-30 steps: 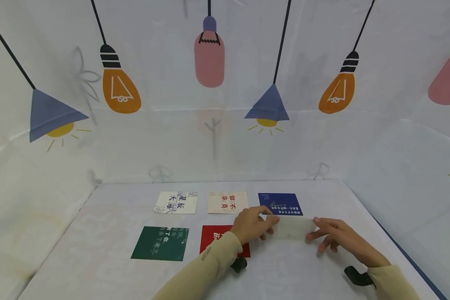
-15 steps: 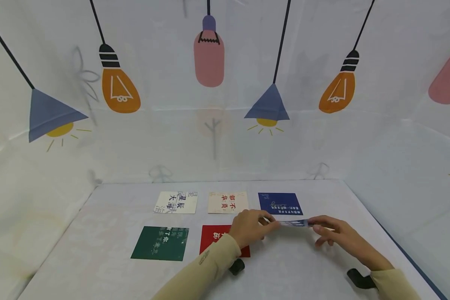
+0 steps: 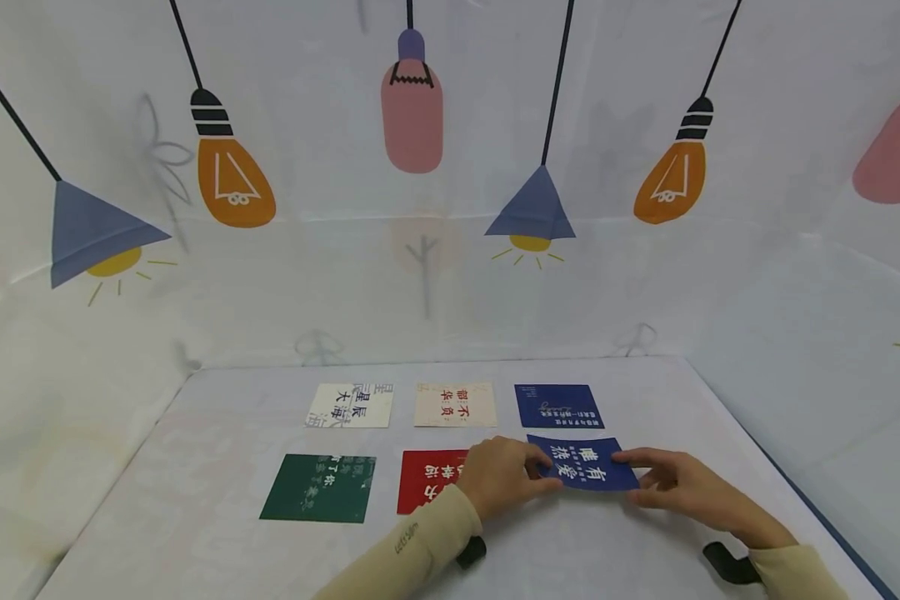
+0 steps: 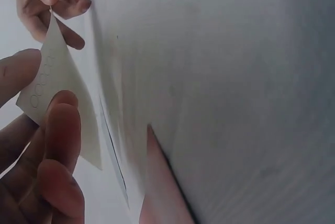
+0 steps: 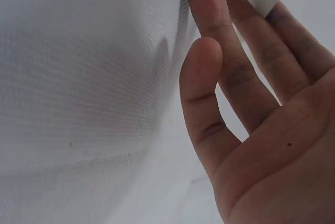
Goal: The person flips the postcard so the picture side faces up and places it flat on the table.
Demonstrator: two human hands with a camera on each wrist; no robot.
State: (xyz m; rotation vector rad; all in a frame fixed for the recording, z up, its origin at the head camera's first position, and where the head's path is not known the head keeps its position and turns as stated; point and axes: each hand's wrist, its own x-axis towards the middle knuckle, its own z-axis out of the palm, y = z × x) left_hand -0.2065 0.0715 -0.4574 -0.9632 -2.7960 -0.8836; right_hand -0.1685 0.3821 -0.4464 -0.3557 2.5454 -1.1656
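Both my hands hold a blue postcard (image 3: 583, 463) with white characters, its printed face turned up. At its left edge my left hand (image 3: 504, 479) pinches it between thumb and fingers. The right edge is pinched by my right hand (image 3: 693, 492). In the left wrist view the pale back of the postcard (image 4: 65, 77) shows, with a row of small circles. Just beyond it lies another blue card (image 3: 558, 407). A red card (image 3: 429, 479) is partly hidden behind my left hand and sleeve. The right wrist view shows my right palm and fingers (image 5: 209, 82).
On the white table (image 3: 195, 550) lie a green card (image 3: 318, 488), a white card (image 3: 350, 406) and a cream card (image 3: 456, 404). A white sheet wall (image 3: 330, 275) printed with lamps stands behind the table. Black straps (image 3: 729, 564) hang at both wrists.
The postcard has been tilted from its pale back, through edge-on, to its blue face, and lowered slightly toward me. The other cards stay where they were.
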